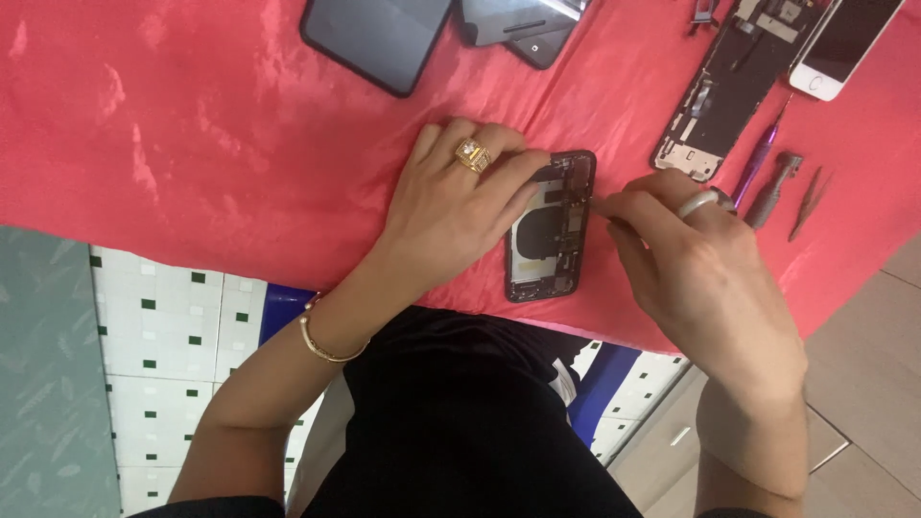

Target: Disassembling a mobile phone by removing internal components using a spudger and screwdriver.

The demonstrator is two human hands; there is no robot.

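An opened phone body (552, 235) with its inner parts showing lies on a red cloth (211, 125). My left hand (451, 206), with a gold ring, rests flat on the phone's left side and top edge, holding it down. My right hand (691, 259), with a silver ring, is at the phone's right edge with fingers pinched together; its fingertips touch the upper right of the frame. Whether a small tool is in the pinch I cannot tell.
Another stripped phone frame (729, 86) and a white phone (844, 43) lie at the upper right, with a purple screwdriver (758, 158), a grey tool (775, 187) and tweezers (808, 203). Dark phones and screens (379, 38) lie at the top. The table's near edge runs just below the phone.
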